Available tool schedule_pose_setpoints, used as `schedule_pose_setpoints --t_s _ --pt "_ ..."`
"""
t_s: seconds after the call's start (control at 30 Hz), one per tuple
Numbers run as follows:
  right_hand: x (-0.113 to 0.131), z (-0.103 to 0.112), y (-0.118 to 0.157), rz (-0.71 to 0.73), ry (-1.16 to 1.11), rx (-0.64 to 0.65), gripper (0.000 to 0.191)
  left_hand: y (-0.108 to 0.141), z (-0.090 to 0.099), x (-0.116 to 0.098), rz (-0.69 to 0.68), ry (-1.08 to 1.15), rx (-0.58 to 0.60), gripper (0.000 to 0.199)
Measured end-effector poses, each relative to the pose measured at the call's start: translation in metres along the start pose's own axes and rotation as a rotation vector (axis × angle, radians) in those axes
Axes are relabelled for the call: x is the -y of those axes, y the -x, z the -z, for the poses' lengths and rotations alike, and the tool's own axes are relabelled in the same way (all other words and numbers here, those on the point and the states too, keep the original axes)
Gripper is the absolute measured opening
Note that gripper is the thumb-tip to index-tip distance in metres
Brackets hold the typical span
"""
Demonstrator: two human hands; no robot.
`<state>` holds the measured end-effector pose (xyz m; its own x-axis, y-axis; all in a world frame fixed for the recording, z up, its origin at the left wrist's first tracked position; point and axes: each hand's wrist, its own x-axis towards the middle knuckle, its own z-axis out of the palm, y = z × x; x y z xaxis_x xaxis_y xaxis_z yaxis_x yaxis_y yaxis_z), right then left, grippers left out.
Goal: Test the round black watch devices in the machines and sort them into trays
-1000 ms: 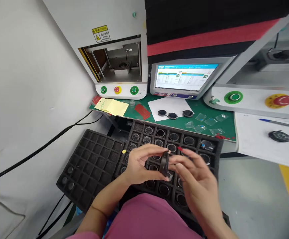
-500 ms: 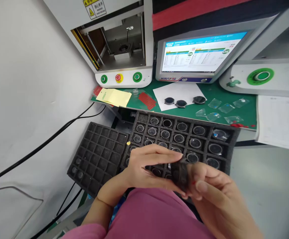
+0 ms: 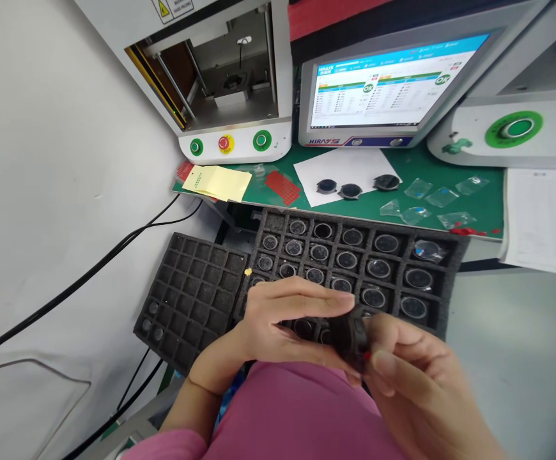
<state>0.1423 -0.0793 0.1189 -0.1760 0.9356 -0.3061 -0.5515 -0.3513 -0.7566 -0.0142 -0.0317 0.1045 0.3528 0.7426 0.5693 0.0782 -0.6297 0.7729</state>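
Since the earliest frame, the right hand [image 3: 422, 380] has closed in on the dark round case [image 3: 346, 332], held over the large foam tray [image 3: 452, 275]. Left hand [image 3: 278, 319] pinches the case between thumb and fingers. Right fingertips are drawn together by a red piece [image 3: 367, 356] at its edge; grip and attachment cannot be confirmed. Beyond the tray, three similar units [image 3: 326, 186] lie on white paper [image 3: 355, 164]; the held case is not yet set down.

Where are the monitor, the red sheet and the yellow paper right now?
Monitor [image 3: 402, 86]: head view, middle of the screen.
Red sheet [image 3: 282, 187]: head view, its middle.
Yellow paper [image 3: 225, 184]: head view, right half.
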Motion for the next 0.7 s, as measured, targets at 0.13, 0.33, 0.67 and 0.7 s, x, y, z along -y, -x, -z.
schedule_pose_setpoints --t_s 0.13,0.33,0.67,0.7 --pt "0.0 -0.002 -0.001 0.009 -0.005 -0.005 0.035 0.002 0.001 0.0 0.066 0.013 0.019 0.055" --pt "-0.002 -0.004 -0.002 -0.003 -0.052 -0.006 0.034 0.005 0.002 0.0 0.165 0.011 0.029 0.047" --pt "-0.002 -0.011 -0.009 -0.061 -0.181 -0.021 0.036 0.001 0.004 0.006 -0.007 -0.024 -0.015 0.065" --pt "-0.002 -0.011 -0.011 -0.088 -0.208 -0.016 0.037 0.002 0.004 0.009 -0.017 -0.029 -0.011 0.066"
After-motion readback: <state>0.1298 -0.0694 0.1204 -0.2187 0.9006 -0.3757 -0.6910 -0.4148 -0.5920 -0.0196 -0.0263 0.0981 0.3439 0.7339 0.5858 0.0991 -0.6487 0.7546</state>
